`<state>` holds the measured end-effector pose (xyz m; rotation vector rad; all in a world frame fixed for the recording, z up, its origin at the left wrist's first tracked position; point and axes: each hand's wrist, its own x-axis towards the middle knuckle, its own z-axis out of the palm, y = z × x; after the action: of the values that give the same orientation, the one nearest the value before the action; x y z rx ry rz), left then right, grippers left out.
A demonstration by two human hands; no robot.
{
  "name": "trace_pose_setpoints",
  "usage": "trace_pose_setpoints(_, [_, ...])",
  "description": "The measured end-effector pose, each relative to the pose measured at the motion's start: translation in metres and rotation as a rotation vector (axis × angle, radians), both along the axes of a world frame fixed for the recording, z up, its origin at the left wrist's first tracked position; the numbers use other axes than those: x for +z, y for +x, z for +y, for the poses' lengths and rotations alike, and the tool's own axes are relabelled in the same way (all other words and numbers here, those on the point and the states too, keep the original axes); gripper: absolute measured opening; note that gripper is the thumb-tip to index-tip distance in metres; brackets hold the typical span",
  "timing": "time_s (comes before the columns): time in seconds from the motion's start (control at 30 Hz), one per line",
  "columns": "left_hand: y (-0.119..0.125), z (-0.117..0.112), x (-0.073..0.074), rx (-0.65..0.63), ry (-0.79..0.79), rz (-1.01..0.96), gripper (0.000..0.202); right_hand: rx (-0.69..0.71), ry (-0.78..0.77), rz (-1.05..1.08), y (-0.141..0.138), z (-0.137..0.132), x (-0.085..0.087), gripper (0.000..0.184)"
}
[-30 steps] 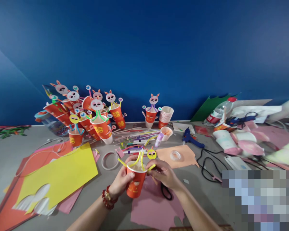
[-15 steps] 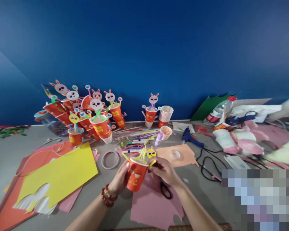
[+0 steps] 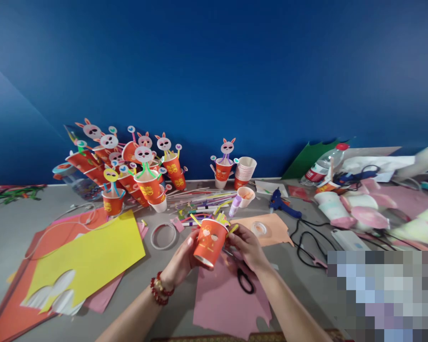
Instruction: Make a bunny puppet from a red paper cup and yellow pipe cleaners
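Observation:
My left hand (image 3: 181,260) is closed around the left side of a red paper cup (image 3: 210,241) with gold print. The cup is tipped away from me, so its base shows and its opening is mostly hidden. Yellow straw ends stick out at the rim. At the cup's right side my right hand (image 3: 248,248) pinches a short piece of yellow straw (image 3: 232,230). Below the hands lies torn pink paper (image 3: 228,308), with black-handled scissors (image 3: 246,282) on it, their blades partly hidden.
Red cups with rabbit faces (image 3: 148,183) crowd the back left. Behind my hands are a cup stack (image 3: 245,171), loose straws and pens. A blue glue gun (image 3: 283,205) and its cord lie to the right. Yellow paper (image 3: 103,256) and a tape roll (image 3: 163,236) are on the left.
The cup has been raised and tipped away from me, bringing its base into view. The yellow rabbit face that stood at its rim is now hidden behind it.

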<state>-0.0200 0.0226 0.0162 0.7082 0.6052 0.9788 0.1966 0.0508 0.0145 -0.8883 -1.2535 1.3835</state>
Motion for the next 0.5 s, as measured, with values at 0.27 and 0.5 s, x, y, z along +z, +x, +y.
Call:
trace_pose_setpoints(0.27, [-0.010,0.006,-0.001,0.495,0.382,0.457,0.030,0.016,0.208,-0.216,0.007,-0.002,0.013,0.027])
trace_pose_setpoints(0.5, [-0.011,-0.008,0.034,0.541,1.464,1.263,0.046,-0.002,0.392,-0.379,0.001,-0.004,0.006,0.018])
